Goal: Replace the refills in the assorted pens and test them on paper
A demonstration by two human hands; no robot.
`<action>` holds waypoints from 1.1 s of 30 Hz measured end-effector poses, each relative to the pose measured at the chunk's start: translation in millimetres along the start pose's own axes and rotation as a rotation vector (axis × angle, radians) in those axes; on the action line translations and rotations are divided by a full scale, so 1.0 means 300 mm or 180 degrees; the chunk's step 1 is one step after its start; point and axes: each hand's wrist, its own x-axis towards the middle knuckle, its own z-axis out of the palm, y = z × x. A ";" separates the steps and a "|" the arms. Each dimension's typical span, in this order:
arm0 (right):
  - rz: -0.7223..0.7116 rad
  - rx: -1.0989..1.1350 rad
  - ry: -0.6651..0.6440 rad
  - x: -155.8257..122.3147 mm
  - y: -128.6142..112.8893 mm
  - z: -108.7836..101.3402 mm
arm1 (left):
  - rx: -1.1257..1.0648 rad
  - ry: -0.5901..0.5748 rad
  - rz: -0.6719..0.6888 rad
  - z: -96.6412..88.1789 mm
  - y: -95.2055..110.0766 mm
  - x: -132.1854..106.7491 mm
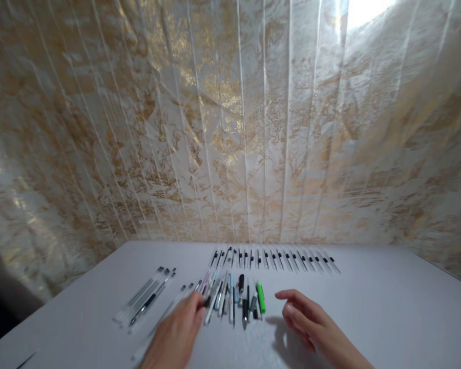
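Observation:
My left hand (179, 328) is at the left edge of a pile of pens (232, 294) on the white table. Its thumb and fingers pinch together at the dark end of a pen (207, 301); the hand is blurred and hides the rest of its own grip. My right hand (307, 320) hovers to the right of the pile, fingers loosely bent and apart, with nothing in it. Nearest to it lies a bright green highlighter (260, 297). The pile mixes white, black, grey, light blue and pink pens, several of them overlapping.
Along the back of the white table (388, 307) runs a row of thin refills or pens with black parts (274, 260). Clear pens (148, 294) lie grouped on the left. A thin dark item (26, 360) lies front left. Behind hangs a gold-patterned curtain (230, 128).

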 end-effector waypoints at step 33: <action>-0.0048 0.1296 0.1079 -0.017 0.067 0.036 | -0.1452 -0.0235 0.0787 0.224 0.242 0.054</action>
